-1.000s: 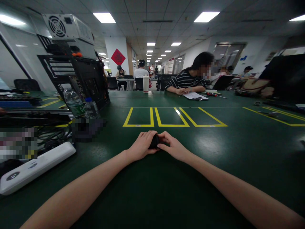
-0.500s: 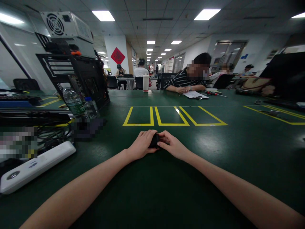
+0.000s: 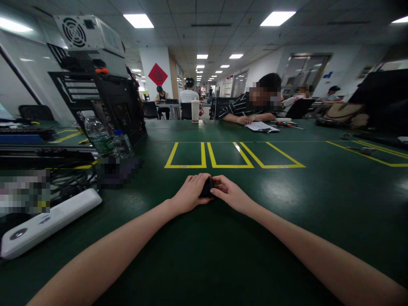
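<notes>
A small black rounded object (image 3: 206,188) is held between my two hands, low over the green table (image 3: 204,255). Its kind is hard to make out, since fingers cover much of it. My left hand (image 3: 191,193) wraps round its left side, fingers over the top and thumb underneath. From the right, my right hand (image 3: 231,193) pinches the object's edge with thumb and fingertips. Just beyond the hands, yellow tape outlines (image 3: 185,166) mark the tabletop.
On the left stand a black computer case (image 3: 117,102), water bottles (image 3: 98,136), tangled cables (image 3: 70,174) and a white power strip (image 3: 51,223). Across the table a person in a striped shirt (image 3: 236,108) leans over a clipboard (image 3: 262,126). A white cup (image 3: 195,111) stands at the far edge.
My hands and the black object stay almost still. The person across the table has shifted their head slightly.
</notes>
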`<state>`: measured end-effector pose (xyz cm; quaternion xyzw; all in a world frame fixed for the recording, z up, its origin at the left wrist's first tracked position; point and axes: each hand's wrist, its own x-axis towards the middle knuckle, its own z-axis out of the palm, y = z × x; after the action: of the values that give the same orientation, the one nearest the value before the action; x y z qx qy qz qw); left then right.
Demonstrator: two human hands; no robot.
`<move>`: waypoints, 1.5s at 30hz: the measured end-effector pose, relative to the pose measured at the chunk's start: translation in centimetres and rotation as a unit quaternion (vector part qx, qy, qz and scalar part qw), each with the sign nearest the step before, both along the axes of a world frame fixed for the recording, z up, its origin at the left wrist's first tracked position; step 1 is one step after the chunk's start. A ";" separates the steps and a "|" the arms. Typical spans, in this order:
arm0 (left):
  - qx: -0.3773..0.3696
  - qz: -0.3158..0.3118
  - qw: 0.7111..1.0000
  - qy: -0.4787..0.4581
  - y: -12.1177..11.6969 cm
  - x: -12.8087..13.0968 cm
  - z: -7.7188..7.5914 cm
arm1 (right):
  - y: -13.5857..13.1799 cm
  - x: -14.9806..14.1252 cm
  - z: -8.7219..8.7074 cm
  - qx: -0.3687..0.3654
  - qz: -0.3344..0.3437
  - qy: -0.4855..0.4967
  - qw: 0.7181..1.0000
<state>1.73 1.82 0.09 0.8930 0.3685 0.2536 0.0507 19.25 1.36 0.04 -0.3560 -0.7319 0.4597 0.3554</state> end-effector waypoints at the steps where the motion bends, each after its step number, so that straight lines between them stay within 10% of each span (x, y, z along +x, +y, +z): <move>1: 0.000 0.001 1.000 -0.001 0.0 0.0 0.0 | -0.1 0.0 0.0 -0.003 0.011 0.005 1.000; 45: 0.006 -0.007 1.000 0.005 0.0 -0.2 -0.1 | 0.3 0.2 -0.1 -0.027 0.053 0.033 0.998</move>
<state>1.55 1.83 0.03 0.8969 0.3612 0.2511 0.0452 19.42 1.66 -0.04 -0.3113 -0.7249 0.5088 0.3447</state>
